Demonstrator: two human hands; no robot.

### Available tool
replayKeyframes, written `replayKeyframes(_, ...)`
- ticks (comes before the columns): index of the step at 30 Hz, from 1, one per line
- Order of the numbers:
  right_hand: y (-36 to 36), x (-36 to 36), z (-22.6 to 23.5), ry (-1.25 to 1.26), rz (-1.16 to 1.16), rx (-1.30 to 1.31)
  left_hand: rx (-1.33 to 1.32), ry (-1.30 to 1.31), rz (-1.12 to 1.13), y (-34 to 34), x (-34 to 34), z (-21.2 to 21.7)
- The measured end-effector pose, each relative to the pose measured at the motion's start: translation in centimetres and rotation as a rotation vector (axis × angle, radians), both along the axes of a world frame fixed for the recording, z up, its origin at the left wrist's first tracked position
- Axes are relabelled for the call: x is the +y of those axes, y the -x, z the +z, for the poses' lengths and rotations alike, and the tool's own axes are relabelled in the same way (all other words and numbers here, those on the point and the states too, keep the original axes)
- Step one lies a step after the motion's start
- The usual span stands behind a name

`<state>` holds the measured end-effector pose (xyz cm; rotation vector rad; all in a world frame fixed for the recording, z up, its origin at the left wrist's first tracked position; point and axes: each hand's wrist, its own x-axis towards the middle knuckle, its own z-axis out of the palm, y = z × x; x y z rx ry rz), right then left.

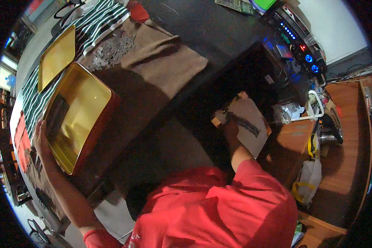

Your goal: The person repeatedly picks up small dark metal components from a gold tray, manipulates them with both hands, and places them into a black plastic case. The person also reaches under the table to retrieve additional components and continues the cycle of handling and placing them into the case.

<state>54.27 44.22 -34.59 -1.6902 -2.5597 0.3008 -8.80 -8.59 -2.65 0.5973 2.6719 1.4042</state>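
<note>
My left hand (pixel 40 134) grips the near left rim of a rectangular tin (pixel 84 105) with a gold inside and a reddish outer wall. Inside the tin, along its left side, lie dark strips (pixel 58 113). The tin's matching gold lid or tray (pixel 58 58) lies beyond it on striped cloth. Over to the right, my right hand (pixel 230 126) reaches to a small cardboard box (pixel 242 97) with a pale grey flap (pixel 252 142) bearing a dark band. Shadow hides its fingers, so whether they hold anything is unclear.
Small grey flat pieces (pixel 113 51) lie heaped beside a brown cloth (pixel 173 68) on the dark table (pixel 190 25). Green-and-white striped cloth (pixel 97 25) runs along the left. At the right are a black device with blue lights (pixel 295 37), cables, a plastic bag and a wooden shelf (pixel 343 165).
</note>
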Motion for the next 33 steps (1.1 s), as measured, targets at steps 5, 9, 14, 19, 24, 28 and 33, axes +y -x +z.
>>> replayKeyframes(5,-0.1,0.7,-1.3,-0.072,0.01,0.148,-0.064,-0.168,-0.007,-1.8,0.9,0.2)
replayKeyframes(9,0.8,0.0,2.5,0.11,0.024,0.041,-0.11,-0.243,0.043,-2.7,1.3,0.4)
replayKeyframes(14,1.4,-0.9,2.9,0.188,-0.112,0.121,-0.126,-0.303,0.107,-3.1,1.5,0.8)
replayKeyframes(19,-0.5,-0.1,-0.3,-0.267,0.181,0.115,-0.097,-0.281,0.038,-3.6,1.8,1.3)
replayKeyframes(24,-0.6,1.0,0.0,0.238,0.003,-0.144,-0.194,-0.304,-0.035,-3.8,2.3,1.8)
replayKeyframes(28,-1.1,1.3,0.1,0.084,0.209,0.177,-0.211,-0.289,0.0,-4.5,2.8,1.8)
replayKeyframes(33,-3.2,2.0,-0.6,-0.021,0.4,0.438,-0.099,-0.173,0.046,-5.8,4.2,2.9)
